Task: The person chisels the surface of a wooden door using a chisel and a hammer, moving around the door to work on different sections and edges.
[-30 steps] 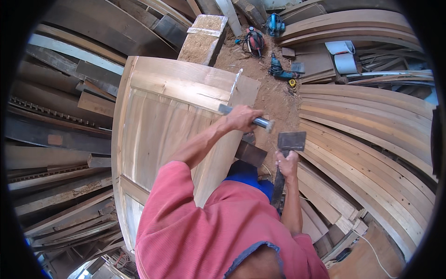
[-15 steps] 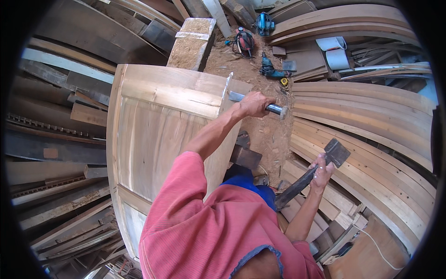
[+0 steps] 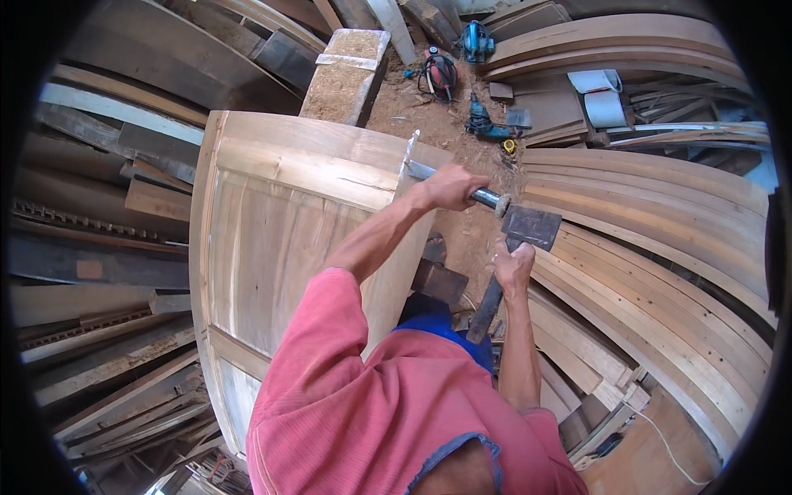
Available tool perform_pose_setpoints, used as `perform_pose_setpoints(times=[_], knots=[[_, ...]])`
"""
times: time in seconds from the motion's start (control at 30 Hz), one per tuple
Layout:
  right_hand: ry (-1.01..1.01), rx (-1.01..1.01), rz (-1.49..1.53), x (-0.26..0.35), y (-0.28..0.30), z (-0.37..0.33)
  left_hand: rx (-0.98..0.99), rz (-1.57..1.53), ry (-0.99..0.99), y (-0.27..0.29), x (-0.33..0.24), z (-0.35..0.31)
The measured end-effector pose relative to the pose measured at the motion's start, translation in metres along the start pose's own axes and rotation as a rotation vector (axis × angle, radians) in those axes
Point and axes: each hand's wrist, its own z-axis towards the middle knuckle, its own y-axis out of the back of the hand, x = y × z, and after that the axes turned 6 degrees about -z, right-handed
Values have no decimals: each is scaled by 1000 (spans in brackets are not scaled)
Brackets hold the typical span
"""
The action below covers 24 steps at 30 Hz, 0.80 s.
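A pale wooden panelled door (image 3: 289, 165) stands on its edge beside me. My left hand (image 3: 451, 187) is closed round a chisel (image 3: 488, 198), whose blade points left to the door's right edge. The chisel's dark handle end sticks out to the right of my fist. My right hand (image 3: 513, 266) grips a dark mallet (image 3: 532, 228) just below its head. That head is beside the butt of the chisel, touching it or very close; I cannot tell which. The mallet's handle runs down toward my lap.
Stacked curved boards (image 3: 652, 272) line the right side. On the dusty floor are a red power tool (image 3: 440, 73), a blue circular saw (image 3: 476, 41), a blue drill (image 3: 487, 124) and a yellow tape measure (image 3: 509, 147). A sawdust-covered beam (image 3: 346, 74) lies beyond the door.
My right hand has swung the mallet left and up, bringing its head to the chisel's butt. My left hand and the chisel have hardly moved.
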Motion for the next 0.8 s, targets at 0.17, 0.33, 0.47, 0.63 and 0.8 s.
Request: perform_pose_setpoints(times=[0.17, 0.33, 0.47, 0.63, 0.8], knots=[[-12, -140, 622, 12, 25, -21, -10, 18, 37, 8, 6, -5], [161, -149, 288, -4, 11, -13, -2, -1, 12, 7, 1, -3], [225, 334, -326, 16, 11, -18, 11, 81, 193, 37, 30, -57], [67, 338, -21, -44, 3, -38, 24, 152, 581, 40, 22, -135], [-24, 346, 67, -47, 39, -34, -113, 109, 647, 15, 44, -141]])
